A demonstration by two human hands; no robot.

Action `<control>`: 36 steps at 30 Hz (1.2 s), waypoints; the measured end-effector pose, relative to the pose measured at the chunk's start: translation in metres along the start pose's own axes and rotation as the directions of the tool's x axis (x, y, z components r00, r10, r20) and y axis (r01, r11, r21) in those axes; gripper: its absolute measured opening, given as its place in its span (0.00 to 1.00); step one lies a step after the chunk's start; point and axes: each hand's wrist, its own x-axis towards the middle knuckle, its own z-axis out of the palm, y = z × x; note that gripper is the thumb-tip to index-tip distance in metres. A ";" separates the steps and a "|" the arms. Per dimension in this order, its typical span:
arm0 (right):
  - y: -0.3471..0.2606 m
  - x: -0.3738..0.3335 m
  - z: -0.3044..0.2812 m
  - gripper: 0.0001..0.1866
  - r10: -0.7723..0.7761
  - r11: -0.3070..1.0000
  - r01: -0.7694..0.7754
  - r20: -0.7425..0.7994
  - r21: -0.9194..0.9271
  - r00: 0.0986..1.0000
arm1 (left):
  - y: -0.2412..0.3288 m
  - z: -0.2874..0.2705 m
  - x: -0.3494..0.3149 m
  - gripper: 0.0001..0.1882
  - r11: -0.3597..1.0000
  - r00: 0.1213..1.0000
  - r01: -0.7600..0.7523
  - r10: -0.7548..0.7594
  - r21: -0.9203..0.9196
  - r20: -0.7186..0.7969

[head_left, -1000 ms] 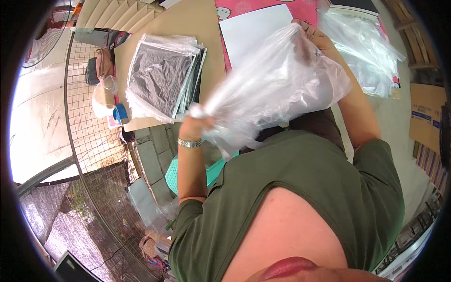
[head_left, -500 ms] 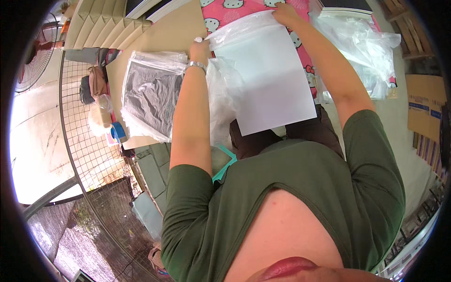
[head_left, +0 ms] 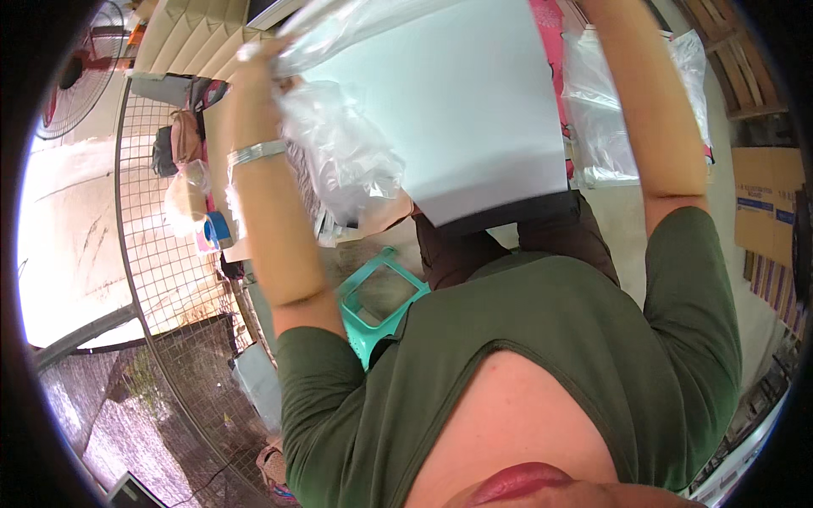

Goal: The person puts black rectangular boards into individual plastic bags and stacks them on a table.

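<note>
Left hand (head_left: 254,63) fingers pinch the clear plastic bag (head_left: 339,161) beside the white sheet (head_left: 474,110); right hand is out of frame, grip unknown. Risk: crumpled film could snag the sheet's edge and crease it.

Tan table (head_left: 222,127) with pink cloth (head_left: 555,51), heap of clear plastic bags (head_left: 605,118) on it

A white sheet (head_left: 474,110) fills the upper middle, inside a clear bag (head_left: 343,152). Behind it at the top, a pink cloth (head_left: 555,51). The stool (head_left: 381,300) at centre is teal, the shirt (head_left: 542,364) olive green, the bracelet (head_left: 257,152) silver.
</note>
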 end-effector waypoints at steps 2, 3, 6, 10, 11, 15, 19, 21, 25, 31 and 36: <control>-0.029 0.004 -0.047 0.09 0.151 -0.043 -0.163 0.168 0.986 0.974 | 0.053 -0.054 -0.033 0.11 0.993 0.968 0.028 0.002 -0.116 0.249; -0.052 -0.004 -0.058 0.10 0.207 -0.036 -0.131 0.136 0.991 0.969 | 0.069 -0.067 -0.056 0.12 0.964 0.922 0.146 -0.051 -0.222 0.383; -0.103 -0.040 -0.077 0.13 0.417 -0.051 -0.131 0.140 0.990 0.898 | 0.061 -0.069 -0.088 0.13 0.933 0.934 0.211 -0.103 -0.293 0.342; -0.031 -0.100 -0.017 0.15 0.032 -0.138 -0.284 0.291 0.949 0.956 | -0.022 -0.113 -0.060 0.09 0.985 0.884 0.070 0.013 -0.160 0.467; -0.040 -0.100 0.012 0.15 0.092 -0.188 -0.321 0.342 0.928 0.935 | -0.060 -0.115 -0.054 0.09 0.980 0.906 0.160 -0.099 -0.115 0.412; -0.038 -0.154 0.095 0.14 0.289 -0.430 -0.394 0.538 0.812 0.792 | -0.116 -0.052 -0.078 0.12 0.961 0.841 0.277 -0.238 -0.010 0.485; -0.023 -0.193 0.181 0.12 0.320 -0.515 -0.440 0.641 0.736 0.697 | -0.250 -0.026 -0.082 0.19 0.862 0.846 0.458 -0.348 -0.218 0.404; -0.022 -0.196 0.182 0.12 0.350 -0.472 -0.402 0.585 0.785 0.731 | -0.269 -0.012 -0.115 0.21 0.718 0.855 0.509 -0.358 -0.476 0.374; -0.055 -0.198 0.169 0.14 0.521 -0.114 -0.575 0.541 0.811 0.660 | -0.225 0.008 -0.158 0.20 0.740 0.894 0.447 -0.387 -0.502 0.226; -0.110 -0.244 0.152 0.17 0.576 0.553 -0.746 0.477 0.371 0.664 | -0.256 -0.007 -0.217 0.07 0.924 0.899 0.382 -0.377 0.022 0.225; -0.162 -0.325 0.122 0.22 0.421 0.536 -0.763 0.670 0.360 0.612 | -0.317 -0.045 -0.297 0.08 0.984 0.929 0.159 -0.178 0.082 0.326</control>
